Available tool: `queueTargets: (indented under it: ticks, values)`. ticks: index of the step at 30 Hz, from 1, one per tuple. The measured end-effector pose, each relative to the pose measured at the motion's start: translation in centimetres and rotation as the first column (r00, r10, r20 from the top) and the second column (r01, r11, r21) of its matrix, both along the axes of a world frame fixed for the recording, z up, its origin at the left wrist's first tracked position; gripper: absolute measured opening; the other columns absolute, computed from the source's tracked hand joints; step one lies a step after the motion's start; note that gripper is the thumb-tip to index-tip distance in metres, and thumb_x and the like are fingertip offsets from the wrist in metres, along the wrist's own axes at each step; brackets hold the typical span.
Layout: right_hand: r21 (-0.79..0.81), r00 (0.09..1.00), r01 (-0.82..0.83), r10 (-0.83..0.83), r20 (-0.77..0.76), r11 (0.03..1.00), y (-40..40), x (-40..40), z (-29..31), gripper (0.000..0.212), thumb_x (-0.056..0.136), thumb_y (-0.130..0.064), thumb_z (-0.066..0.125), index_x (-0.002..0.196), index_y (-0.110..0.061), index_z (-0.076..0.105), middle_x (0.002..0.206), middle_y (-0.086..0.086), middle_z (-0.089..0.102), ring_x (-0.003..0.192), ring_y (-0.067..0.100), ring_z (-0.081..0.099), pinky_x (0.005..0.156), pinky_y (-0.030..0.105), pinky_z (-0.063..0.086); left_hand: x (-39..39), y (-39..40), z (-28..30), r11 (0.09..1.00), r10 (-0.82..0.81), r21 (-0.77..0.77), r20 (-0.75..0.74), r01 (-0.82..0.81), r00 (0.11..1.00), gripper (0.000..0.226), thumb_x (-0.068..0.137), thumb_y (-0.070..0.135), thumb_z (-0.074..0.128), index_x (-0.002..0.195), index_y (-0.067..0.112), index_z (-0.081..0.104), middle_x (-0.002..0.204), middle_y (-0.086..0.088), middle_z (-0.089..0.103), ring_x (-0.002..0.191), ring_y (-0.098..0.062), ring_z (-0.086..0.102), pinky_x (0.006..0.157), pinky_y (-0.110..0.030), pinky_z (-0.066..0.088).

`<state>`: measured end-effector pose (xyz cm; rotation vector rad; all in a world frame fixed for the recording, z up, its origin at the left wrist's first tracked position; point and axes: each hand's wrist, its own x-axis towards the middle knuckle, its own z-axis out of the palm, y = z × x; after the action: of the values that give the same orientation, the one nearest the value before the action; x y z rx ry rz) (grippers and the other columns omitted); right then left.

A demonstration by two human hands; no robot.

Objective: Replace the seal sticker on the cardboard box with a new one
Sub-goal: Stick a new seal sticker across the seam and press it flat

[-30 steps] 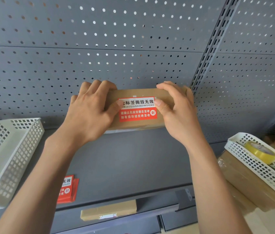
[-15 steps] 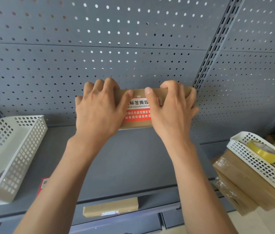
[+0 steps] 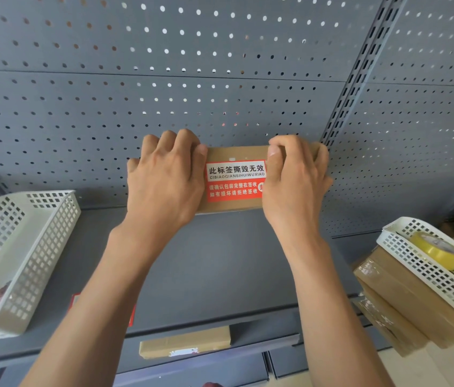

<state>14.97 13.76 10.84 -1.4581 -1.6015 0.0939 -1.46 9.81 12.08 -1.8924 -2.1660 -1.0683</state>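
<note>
A flat brown cardboard box (image 3: 235, 154) stands on edge on the grey shelf (image 3: 220, 261), leaning against the pegboard back. A red and white seal sticker (image 3: 234, 181) lies flat on its front face. My left hand (image 3: 164, 180) grips the box's left end, fingers curled over the top edge. The box's right end is held the same way by my right hand (image 3: 294, 182), whose thumb covers the sticker's right edge. Behind my left forearm, a small stack of red stickers (image 3: 132, 315) lies on the shelf, mostly hidden.
A white perforated basket (image 3: 25, 258) with red scraps sits at the shelf's left. At right, another white basket (image 3: 426, 272) holding a yellow tape roll (image 3: 435, 248) rests on stacked brown boxes (image 3: 404, 300). One more flat box (image 3: 185, 344) lies on the lower shelf.
Both thumbs slid outward from the sticker's middle toward the box ends, uncovering more of the sticker. The box stays in place against the pegboard.
</note>
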Motion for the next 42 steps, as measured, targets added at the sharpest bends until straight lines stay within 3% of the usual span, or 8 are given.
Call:
queueTargets:
  ticks: [5,12,17,23,33,36,38,42]
  values:
    - [-0.036,0.998,-0.017,0.019,0.06,0.999,-0.3,-0.1,0.2,0.05,0.088,-0.069,0.05,0.112,-0.025,0.054,0.12,-0.013,0.061,0.133,0.031,0.036,0.095,0.05,0.035,0.4,0.0,0.3,0.999,0.014,-0.05,-0.025,-0.016,1.0,0.064,0.087,0.078,0.037,0.109,0.021,0.056,0.11,-0.002,0.061,0.114,-0.031,0.048,0.087,-0.047,0.037]
    - [-0.005,1.0,-0.013,0.013,0.024,1.0,0.1,0.1,0.0,0.025,0.1,-0.044,0.048,0.11,-0.024,0.058,0.117,-0.011,0.064,0.131,0.033,0.039,0.095,0.053,0.037,-0.2,0.0,0.2,0.998,-0.039,-0.042,-0.023,0.038,0.999,0.051,0.097,0.065,0.034,0.11,0.02,0.055,0.11,-0.002,0.06,0.114,-0.031,0.048,0.086,-0.049,0.039]
    - [-0.032,0.996,-0.08,0.081,0.043,0.996,0.1,1.0,-0.1,0.024,0.102,-0.041,0.044,0.116,-0.027,0.058,0.122,-0.014,0.063,0.134,0.03,0.037,0.1,0.055,0.035,-1.0,-0.1,0.1,0.993,-0.1,-0.066,-0.04,0.098,0.994,0.052,0.095,0.063,0.027,0.113,0.022,0.054,0.113,0.0,0.059,0.113,-0.029,0.047,0.086,-0.049,0.04]
    - [-0.144,0.953,-0.28,0.292,0.077,0.949,-0.2,3.6,0.3,0.046,0.096,-0.052,0.054,0.138,-0.033,0.05,0.155,-0.019,0.039,0.148,0.023,0.015,0.114,0.051,0.023,-2.2,-0.4,0.8,0.965,-0.204,-0.184,-0.09,0.185,0.975,0.078,0.077,0.088,0.029,0.125,0.029,0.049,0.119,0.006,0.054,0.116,-0.024,0.043,0.095,-0.055,0.045]
    - [-0.355,0.876,-0.429,0.479,0.062,0.83,-0.9,6.0,1.3,0.071,0.092,-0.045,0.066,0.152,-0.045,0.03,0.164,-0.031,0.008,0.153,0.007,-0.018,0.124,0.056,0.004,-2.7,-0.7,1.4,0.93,-0.274,-0.287,-0.131,0.228,0.953,0.091,0.064,0.093,0.038,0.134,0.035,0.043,0.124,0.011,0.049,0.118,-0.019,0.038,0.1,-0.054,0.043]
    - [-0.359,0.886,-0.4,0.456,0.085,0.843,-1.2,5.5,1.3,0.081,0.084,-0.063,0.065,0.153,-0.046,0.026,0.164,-0.032,0.005,0.152,0.008,-0.021,0.124,0.056,0.004,-2.3,-0.7,1.4,0.938,-0.245,-0.282,-0.129,0.202,0.961,0.098,0.058,0.098,0.039,0.133,0.036,0.043,0.123,0.013,0.048,0.119,-0.018,0.038,0.101,-0.052,0.043]
    - [-0.331,0.905,-0.299,0.376,0.2,0.895,-1.4,4.5,1.1,0.094,0.076,-0.079,0.057,0.154,-0.042,0.021,0.166,-0.025,0.002,0.154,0.019,-0.021,0.121,0.058,0.008,-1.8,-0.7,1.2,0.959,-0.192,-0.241,-0.152,0.152,0.97,0.102,0.055,0.101,0.037,0.131,0.035,0.047,0.121,0.011,0.05,0.12,-0.02,0.04,0.098,-0.052,0.044]
    - [-0.305,0.902,-0.213,0.307,0.304,0.928,-1.3,3.5,0.8,0.107,0.071,-0.086,0.054,0.157,-0.036,0.013,0.167,-0.019,0.0,0.154,0.032,-0.016,0.116,0.062,0.018,-1.4,-0.5,0.6,0.974,-0.148,-0.199,-0.197,0.108,0.969,0.107,0.053,0.103,0.036,0.13,0.031,0.051,0.119,0.006,0.054,0.118,-0.025,0.044,0.093,-0.053,0.045]
